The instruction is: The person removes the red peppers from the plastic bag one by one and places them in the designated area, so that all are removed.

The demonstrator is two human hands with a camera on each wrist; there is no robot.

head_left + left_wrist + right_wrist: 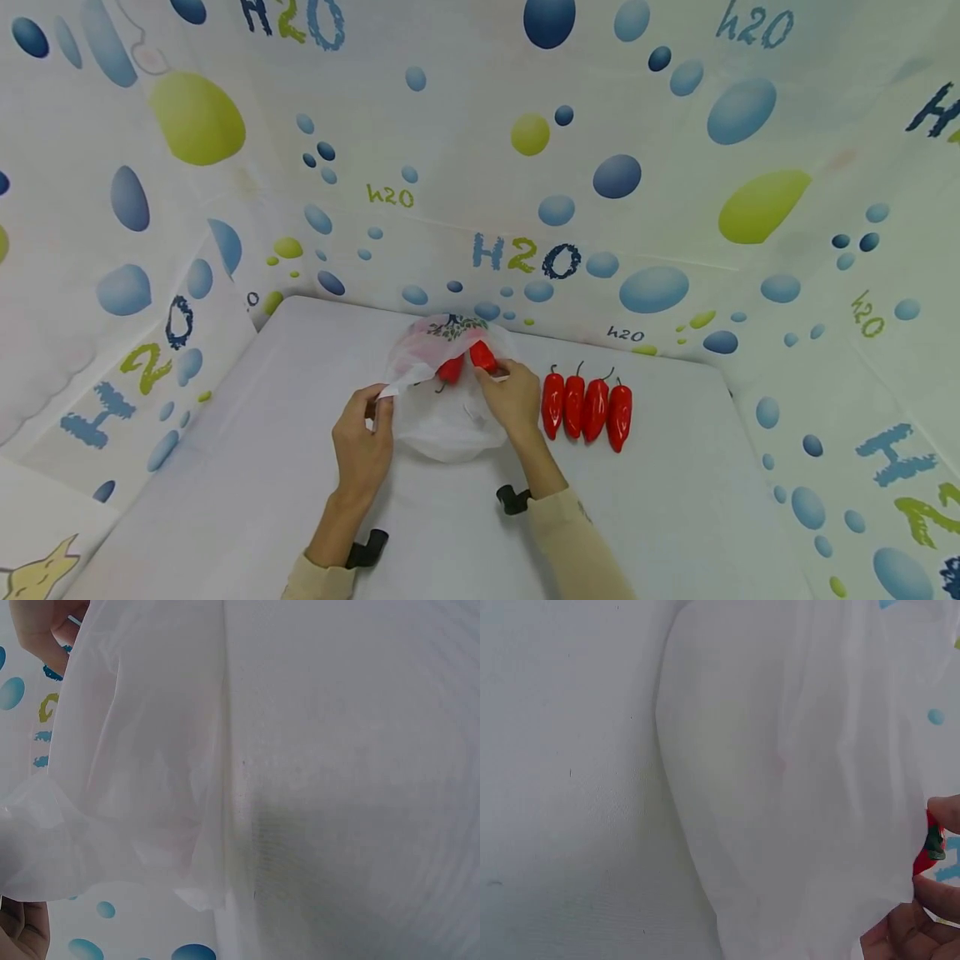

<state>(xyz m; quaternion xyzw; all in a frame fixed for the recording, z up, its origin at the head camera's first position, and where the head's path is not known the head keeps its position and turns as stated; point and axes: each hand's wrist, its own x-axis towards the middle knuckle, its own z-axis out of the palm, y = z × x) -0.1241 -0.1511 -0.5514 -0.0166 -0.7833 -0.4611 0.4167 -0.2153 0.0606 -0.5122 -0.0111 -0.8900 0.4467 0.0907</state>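
Bag point(450, 442) with its mouth lifted, resting on a white counter point(712, 500)

Left grip point(363, 442) pinches the bag's rim; thin and limp, the bag is probably light and easily torn, so a gathered fold of rim seems the surest hold. Ahead and to the right of that grip, an inner pepper point(451, 370) lies in the mouth, stem showing. The held pepper point(483, 357) is pinched between thumb and finger of the right grip point(516, 396); it looks smooth and firm, likely light and rather slippery, best taken near its stem end. Just right of this grip, four loose peppers point(595, 410) lie side by side, stems pointing away.
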